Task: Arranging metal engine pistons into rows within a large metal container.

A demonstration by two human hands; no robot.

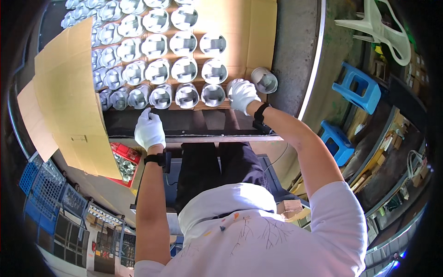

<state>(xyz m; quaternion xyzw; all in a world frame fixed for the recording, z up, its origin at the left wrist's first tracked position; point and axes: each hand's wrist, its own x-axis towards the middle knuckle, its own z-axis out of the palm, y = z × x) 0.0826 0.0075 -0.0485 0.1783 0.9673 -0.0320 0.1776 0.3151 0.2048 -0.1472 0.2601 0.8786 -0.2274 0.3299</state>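
Note:
Rows of silvery metal engine pistons (186,69) stand on a cardboard sheet (240,25), their hollow ends facing up. My right hand (242,95), in a white glove, is at the right end of the nearest row. Its fingers curl down beside a piston (213,94); what they grip is hidden under the glove. Right of this hand, a single piston (265,80) stands slightly tilted, apart from the rows. My left hand (150,129), gloved too, hovers at the table's near edge with a finger stretched toward the front row, holding nothing that I can see.
A cardboard flap (69,101) hangs over the table's left side. Below it sits a red crate (124,159) of metal parts. The dark table edge (198,124) runs before my legs. Blue stools (357,87) and a white plastic chair (383,27) stand off to the right.

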